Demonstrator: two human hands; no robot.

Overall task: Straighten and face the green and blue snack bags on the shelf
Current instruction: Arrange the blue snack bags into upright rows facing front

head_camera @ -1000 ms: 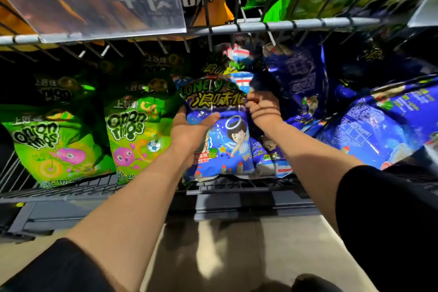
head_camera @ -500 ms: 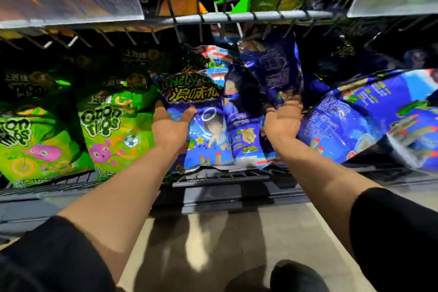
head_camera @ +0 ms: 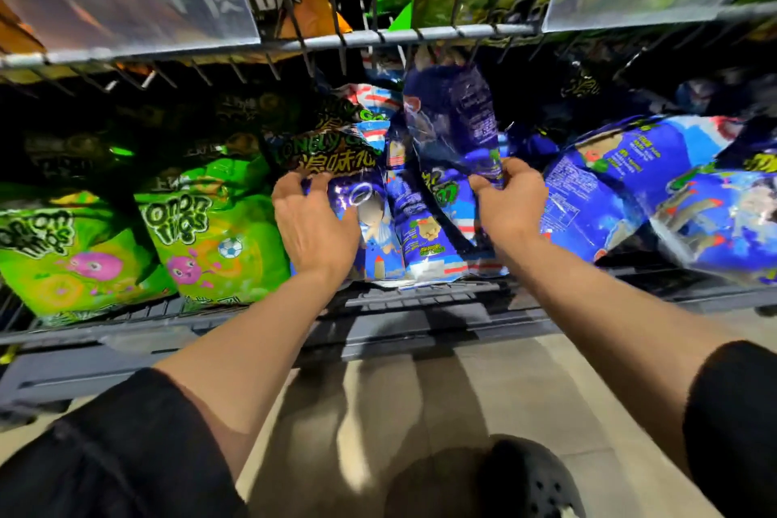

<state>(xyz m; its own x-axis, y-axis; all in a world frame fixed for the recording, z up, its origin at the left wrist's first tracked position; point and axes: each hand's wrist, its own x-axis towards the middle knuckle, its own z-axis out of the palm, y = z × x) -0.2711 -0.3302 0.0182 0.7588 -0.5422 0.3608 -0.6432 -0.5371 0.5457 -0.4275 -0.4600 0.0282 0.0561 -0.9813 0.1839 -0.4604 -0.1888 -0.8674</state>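
Since a moment ago, the right hand [head_camera: 511,204] now pinches a crinkly, turned blue bag [head_camera: 452,126] between its fingers; the left hand [head_camera: 313,223] grips the glossy front-facing blue bag [head_camera: 336,164] on the wire shelf [head_camera: 420,299].

Bright green onion-ring bags [head_camera: 214,231] with pink blobs at nine o'clock; glossy blue bags [head_camera: 450,130] with red-white stripes at centre and three o'clock.

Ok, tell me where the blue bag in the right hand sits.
Head view, centre of the lower shelf: the back-facing blue bag stands tilted, pinched by the right hand, right of the front-facing blue bag under the left hand.
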